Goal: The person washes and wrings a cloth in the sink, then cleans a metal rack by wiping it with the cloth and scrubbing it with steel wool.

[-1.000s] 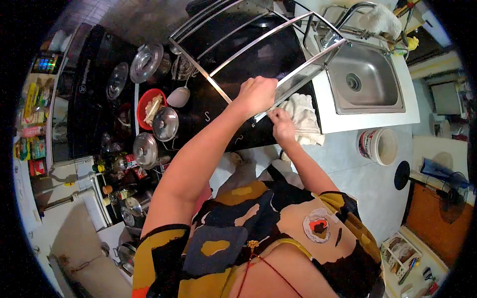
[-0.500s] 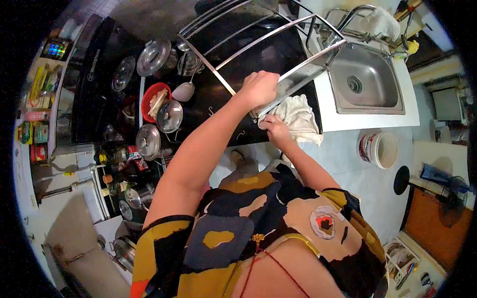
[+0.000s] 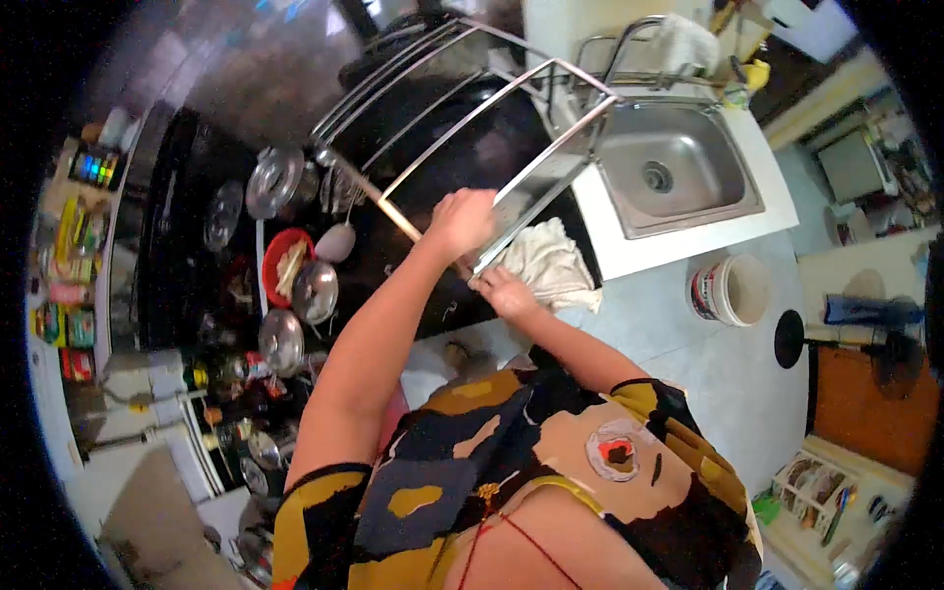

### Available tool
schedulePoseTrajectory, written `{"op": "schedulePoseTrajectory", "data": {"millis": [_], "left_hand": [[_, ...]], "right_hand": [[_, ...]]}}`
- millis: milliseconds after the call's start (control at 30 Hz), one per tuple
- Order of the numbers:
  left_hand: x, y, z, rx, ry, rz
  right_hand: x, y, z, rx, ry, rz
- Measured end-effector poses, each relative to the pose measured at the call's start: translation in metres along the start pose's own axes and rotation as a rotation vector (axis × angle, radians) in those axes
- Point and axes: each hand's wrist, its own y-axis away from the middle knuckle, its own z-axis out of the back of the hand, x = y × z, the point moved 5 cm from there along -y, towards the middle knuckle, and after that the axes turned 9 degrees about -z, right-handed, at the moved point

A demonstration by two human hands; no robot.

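Observation:
A metal rack [image 3: 475,119] with curved bars stands tilted over the black countertop [image 3: 379,295]. My left hand [image 3: 462,224] is closed round the rack's near bar. Low at the rack's near corner, my right hand [image 3: 504,293] is closed at the edge of a whitish cloth [image 3: 551,265], its fingertips pressed on something partly hidden, cloth or rack edge. The cloth lies crumpled on the counter's edge, right beside the rack's lower rail.
Right of the rack is a steel sink [image 3: 678,167]. A white bucket [image 3: 730,291] stands on the floor. On the left are a red bowl [image 3: 287,267], several pot lids [image 3: 316,292] and a ladle [image 3: 334,243]. Bottles crowd the lower left.
The view has shifted, so the rack, sink and hands appear further left and lower. My left hand keeps hold of the rack; my right hand stays by its lower corner and the cloth.

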Motion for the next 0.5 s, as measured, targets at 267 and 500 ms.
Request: {"op": "schedulePoseTrajectory", "data": {"millis": [267, 500], "left_hand": [[0.006, 0.003, 0.001, 0.081, -0.029, 0.039], [0.002, 0.008, 0.008, 0.068, -0.006, 0.024]], "right_hand": [[-0.069, -0.013, 0.022, -0.087, -0.224, -0.347], [-0.227, -0.016, 0.070, -0.767, -2.010, -0.857]]}}
